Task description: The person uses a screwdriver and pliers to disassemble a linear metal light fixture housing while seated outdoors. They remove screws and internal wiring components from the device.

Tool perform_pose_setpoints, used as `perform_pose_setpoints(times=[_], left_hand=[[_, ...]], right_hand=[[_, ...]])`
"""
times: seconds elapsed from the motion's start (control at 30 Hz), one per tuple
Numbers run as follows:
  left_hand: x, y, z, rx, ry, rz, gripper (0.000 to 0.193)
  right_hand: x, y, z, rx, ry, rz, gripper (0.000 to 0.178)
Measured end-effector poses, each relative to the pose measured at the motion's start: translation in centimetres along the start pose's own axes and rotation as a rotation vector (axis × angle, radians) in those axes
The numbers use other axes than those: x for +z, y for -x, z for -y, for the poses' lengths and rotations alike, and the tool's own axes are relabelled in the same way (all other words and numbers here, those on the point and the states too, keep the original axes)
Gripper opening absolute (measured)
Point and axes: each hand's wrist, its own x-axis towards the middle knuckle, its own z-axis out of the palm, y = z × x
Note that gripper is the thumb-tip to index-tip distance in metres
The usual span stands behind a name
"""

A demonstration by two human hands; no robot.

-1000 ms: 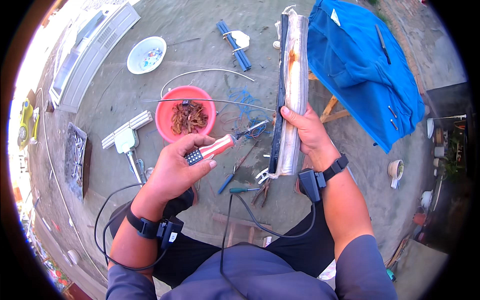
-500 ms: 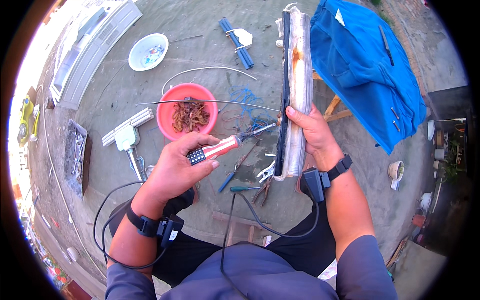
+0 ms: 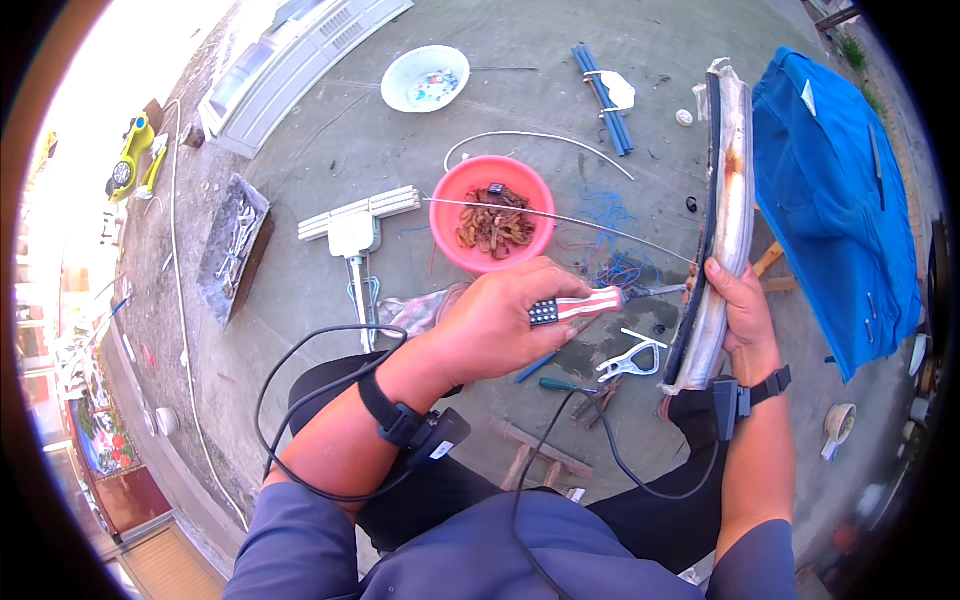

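Observation:
My left hand (image 3: 505,320) is closed round the red and white striped handle of a screwdriver (image 3: 592,303). Its metal shaft reaches right to the dark edge of a long silvery strip-like bundle (image 3: 735,190), where the tip is hard to make out. My right hand (image 3: 745,305) grips this bundle low down, thumb on the near face, and holds it roughly upright. The bundle looks wrapped in clear plastic, with a rusty brown stain. A thin metal rod (image 3: 590,223) runs from the bundle's dark edge leftward over a pink basin (image 3: 440,215).
Brown scraps (image 3: 495,225) fill the basin. On the ground lie a white clamp (image 3: 630,362), a green-handled tool (image 3: 560,384), blue wire (image 3: 625,268) and blue tubes (image 3: 605,105). A white basin (image 3: 388,85) stands farther off; a blue cloth (image 3: 830,200) hangs at right. Black cables (image 3: 520,480) trail from my wrists.
My view has swung left, so the scene sits farther right. Both hands keep their holds; the screwdriver shaft still meets the bundle's dark edge.

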Motion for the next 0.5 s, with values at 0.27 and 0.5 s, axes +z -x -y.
perform_pose_setpoints(times=[0.27,0.5], left_hand=[[0.1,-0.4,0.6,0.364,-0.432,-0.079,0.036],[0.7,-0.1,0.6,0.270,-0.198,-0.101,0.026]], right_hand=[[1.0,0.6,0.5,0.052,0.006,-0.013,0.041],[-0.6,0.3,0.0,0.077,0.033,0.048,0.062]])
